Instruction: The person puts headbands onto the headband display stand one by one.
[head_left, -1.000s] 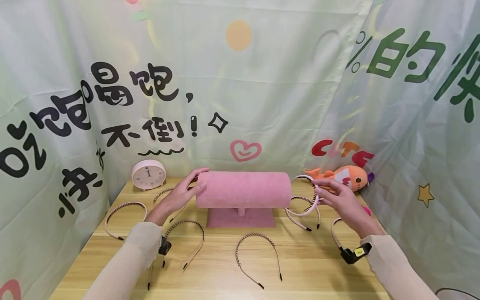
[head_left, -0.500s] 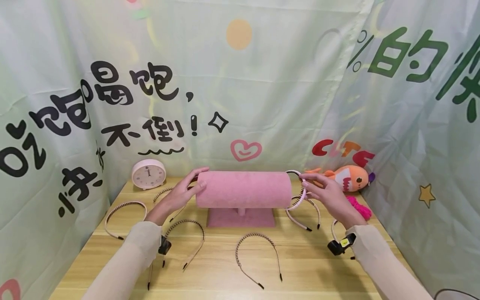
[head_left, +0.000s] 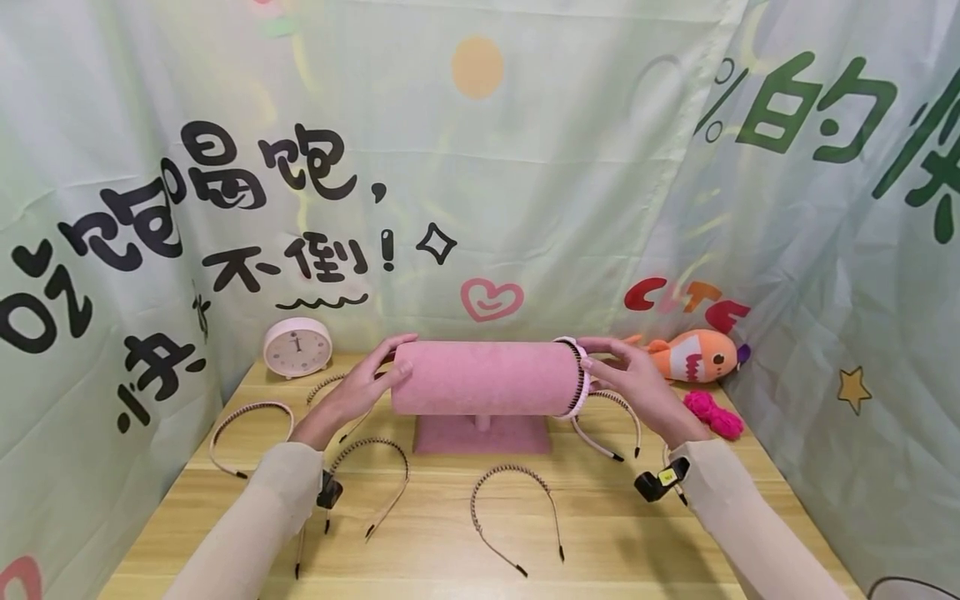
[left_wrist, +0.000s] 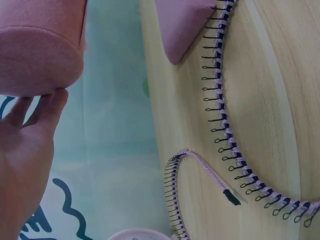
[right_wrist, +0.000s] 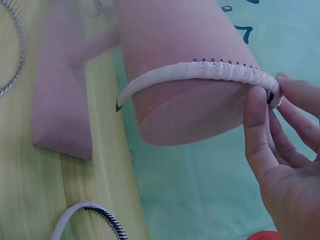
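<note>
A pink velvet headband stand (head_left: 487, 379), a horizontal roll on a post and flat base, stands mid-table. My left hand (head_left: 360, 387) holds the roll's left end, thumb on the front and fingers reaching behind; the left wrist view shows fingertips (left_wrist: 59, 100) against its end rim. With my right hand (head_left: 627, 379) I pinch a white toothed headband (right_wrist: 200, 71) between thumb and fingers. That headband goes round the roll close to its right end, teeth facing inward, one black tip hanging past the roll's side in the right wrist view.
Several toothed headbands lie on the wooden table, one at front centre (head_left: 516, 471) and others on both sides. A pink clock (head_left: 297, 347) stands back left. Back right are an orange plush fish (head_left: 693, 357) and a bright pink yarn bundle (head_left: 712, 415). Printed curtains (head_left: 480, 192) surround the table.
My right hand has moved left, bringing the white headband from beside the stand onto the roll's right end. My left hand has stayed on the left end.
</note>
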